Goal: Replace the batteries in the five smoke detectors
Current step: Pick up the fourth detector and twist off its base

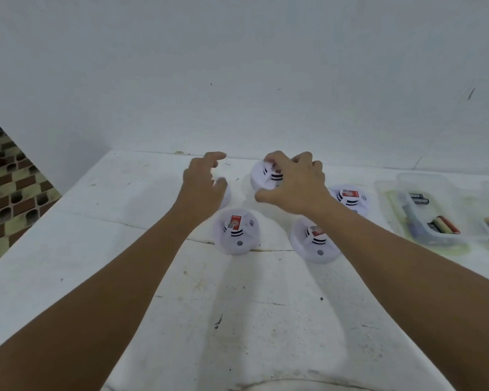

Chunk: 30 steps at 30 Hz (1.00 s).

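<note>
White detectors on a white worktop – colour findings

Four smoke detectors are seen in plain view, each white with black slot lines; a red label is borne by three, and a grey button by the two nearest. The table is white, speckled with dark marks. A clear tray holds black, red and yellowish batteries – a brown-and-green chequered floor is noted at left.

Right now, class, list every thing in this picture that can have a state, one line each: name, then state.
Left hand: fingers loosely curled above a mostly hidden detector, holding nothing.
Right hand: fingers curled over the far detector; grip unclear.
Near-left detector: lying on the table, untouched.
Near-right detector: on the table, partly behind the right forearm.
Right detector: on the table, untouched.
Clear tray: open, batteries inside.
</note>
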### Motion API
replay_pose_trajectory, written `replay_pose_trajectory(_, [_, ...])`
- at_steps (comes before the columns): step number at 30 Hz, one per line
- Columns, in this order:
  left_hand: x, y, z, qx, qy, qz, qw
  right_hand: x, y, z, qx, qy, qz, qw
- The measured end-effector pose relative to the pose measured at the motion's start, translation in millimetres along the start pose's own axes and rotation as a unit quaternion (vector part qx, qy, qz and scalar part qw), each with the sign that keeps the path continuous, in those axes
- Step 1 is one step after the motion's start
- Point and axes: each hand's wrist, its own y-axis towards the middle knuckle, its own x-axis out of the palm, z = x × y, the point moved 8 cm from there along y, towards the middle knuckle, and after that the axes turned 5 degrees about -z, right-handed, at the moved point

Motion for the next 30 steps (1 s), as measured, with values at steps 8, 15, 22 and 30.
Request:
replay_pose_trajectory(8, [36,-32,94,0.147,-0.042,-0.102,0.983,-45,-68,11,-0.055,0.247,-0.001,0.967])
replay_pose_trajectory(15, [77,-74,134,0.024,-0.254,-0.149,0.955,-61,-117,69,-0.019,0.369,0.075,0.926])
replay_pose_trajectory(22, [163,-127,150,-0.216,-0.544,-0.257,0.769,-51,-161,123,0.023,0.451,0.098,0.887])
replay_pose_trajectory(30, [213,-169,186,-0.267,-0.679,-0.29,0.619,-56,-196,165,0.014,0.312,0.159,0.937])
